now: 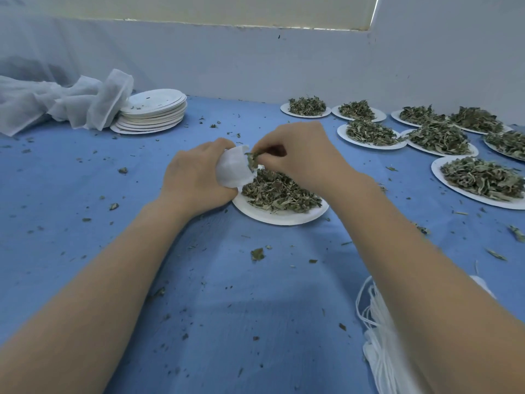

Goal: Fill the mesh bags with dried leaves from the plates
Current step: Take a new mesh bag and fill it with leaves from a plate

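My left hand (196, 180) grips a small white mesh bag (233, 169) just above the left rim of a white paper plate (281, 217) heaped with dried green leaves (279, 194). My right hand (301, 155) pinches a tuft of leaves at the bag's mouth, fingers curled, directly over the plate. The bag's opening faces right toward those fingers. How full the bag is cannot be seen.
Several more plates of dried leaves (480, 180) crowd the right and far right of the blue cloth (85, 180). A stack of used paper plates (153, 112) and a heap of mesh fabric (56, 103) sit far left. White bags with drawstrings (377, 336) lie near right. Leaf crumbs are scattered about.
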